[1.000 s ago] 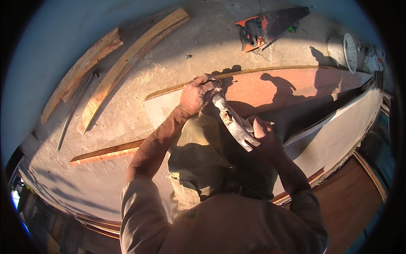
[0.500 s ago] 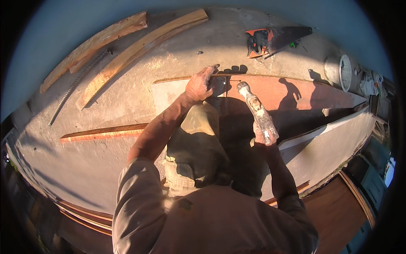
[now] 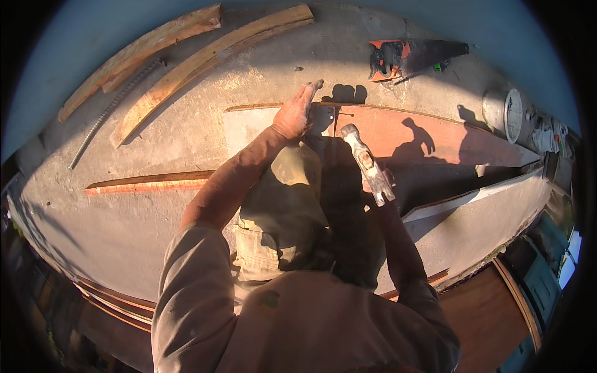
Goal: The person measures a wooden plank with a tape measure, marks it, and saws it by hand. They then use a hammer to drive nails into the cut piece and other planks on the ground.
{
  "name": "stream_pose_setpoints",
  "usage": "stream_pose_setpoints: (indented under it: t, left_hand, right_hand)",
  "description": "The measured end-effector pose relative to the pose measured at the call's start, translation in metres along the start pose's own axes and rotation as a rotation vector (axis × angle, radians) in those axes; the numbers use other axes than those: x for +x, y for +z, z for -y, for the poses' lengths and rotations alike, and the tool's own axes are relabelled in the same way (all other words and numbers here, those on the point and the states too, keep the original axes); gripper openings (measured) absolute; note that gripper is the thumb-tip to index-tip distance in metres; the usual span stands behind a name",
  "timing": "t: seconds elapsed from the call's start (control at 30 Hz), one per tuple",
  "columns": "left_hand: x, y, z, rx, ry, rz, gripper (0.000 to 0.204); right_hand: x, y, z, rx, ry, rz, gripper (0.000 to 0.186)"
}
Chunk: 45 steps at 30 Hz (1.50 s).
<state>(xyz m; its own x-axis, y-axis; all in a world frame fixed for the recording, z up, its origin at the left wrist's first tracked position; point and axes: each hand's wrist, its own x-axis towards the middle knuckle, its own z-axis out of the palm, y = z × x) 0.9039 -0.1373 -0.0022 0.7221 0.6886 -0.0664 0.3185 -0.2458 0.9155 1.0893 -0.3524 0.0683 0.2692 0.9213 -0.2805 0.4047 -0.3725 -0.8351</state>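
Note:
In my right hand is a claw hammer, raised above a long reddish board. Its worn, pale-spattered head faces up, and it hides most of the handle and part of my fingers. My left hand, dusty and with fingers stretched out, rests at the board's far edge, where the pale end meets the reddish part. Just right of that hand, a thin nail-like shadow falls on the board. My knee, in light trousers, is bent between my arms.
Two long timbers and a ribbed steel bar lie at the far left. A handsaw and a white bucket are at the far right. A wooden strip lies left; a white-edged board slants right.
The hammer has shifted left and tilted, so its head now covers more of my right hand. My left hand stays at the board's edge, and the whole view has shifted slightly.

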Motion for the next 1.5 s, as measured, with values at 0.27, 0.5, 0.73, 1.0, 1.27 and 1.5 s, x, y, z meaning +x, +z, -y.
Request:
stream_pose_setpoints:
  t: [0.27,0.5,0.73,1.0,1.27,1.5]
  left_hand:
    - [0.002,0.000,0.000,0.061,0.060,-0.057,0.066]
    - [0.003,0.002,0.004,0.076,0.125,-0.087,0.070]
    - [0.006,-0.002,0.004,0.045,0.086,-0.066,0.073]
    - [0.003,0.004,0.008,0.004,0.084,-0.118,0.073]
    - [0.003,0.008,0.013,0.074,0.123,-0.149,0.076]
    - [0.002,0.008,0.013,0.036,0.042,-0.119,0.074]
  right_hand:
    - [-0.031,0.005,-0.008,-0.059,-0.136,-0.096,0.034]
    - [-0.003,0.000,0.017,-0.344,-0.100,-0.265,0.031]
    - [0.002,0.004,0.007,-0.159,0.049,0.022,0.039]
    - [0.009,0.017,-0.001,-0.308,0.009,-0.007,0.021]
    - [0.004,0.015,0.008,-0.276,-0.034,-0.061,0.031]
    - [0.022,0.020,0.008,-0.146,0.061,-0.067,0.052]
